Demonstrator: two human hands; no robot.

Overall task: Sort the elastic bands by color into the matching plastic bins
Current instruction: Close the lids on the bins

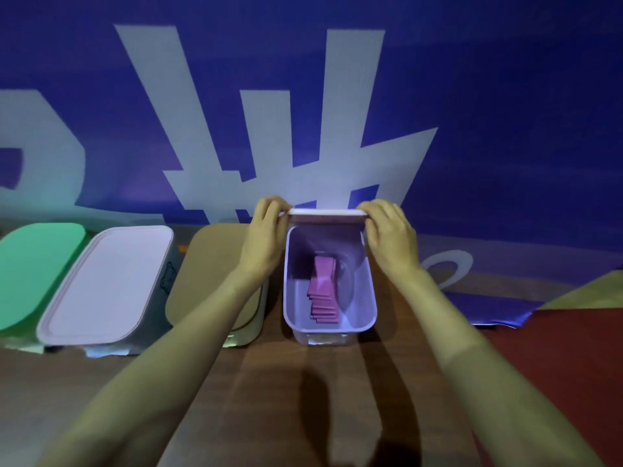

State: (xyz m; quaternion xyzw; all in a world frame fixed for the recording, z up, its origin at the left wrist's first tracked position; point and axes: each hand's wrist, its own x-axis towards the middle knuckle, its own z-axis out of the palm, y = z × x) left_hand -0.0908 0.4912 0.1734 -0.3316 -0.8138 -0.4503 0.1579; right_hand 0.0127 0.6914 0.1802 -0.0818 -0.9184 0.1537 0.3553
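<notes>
On the bench, a green-lidded bin, a pink-lidded bin and a tan-lidded bin stand in a row. Next, the left hand pinches one end of a pale lid over the far edge of the open purple bin, where pink bands lie. The right hand grips the lid's other end.

Folded pink elastic bands lie stacked along the floor of the open lilac bin.

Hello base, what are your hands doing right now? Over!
Left hand, right hand gripping lid ends. Purple bin open, pink elastic bands inside. Green-lidded bin, pink-lidded bin, tan-lidded bin closed alongside.
</notes>
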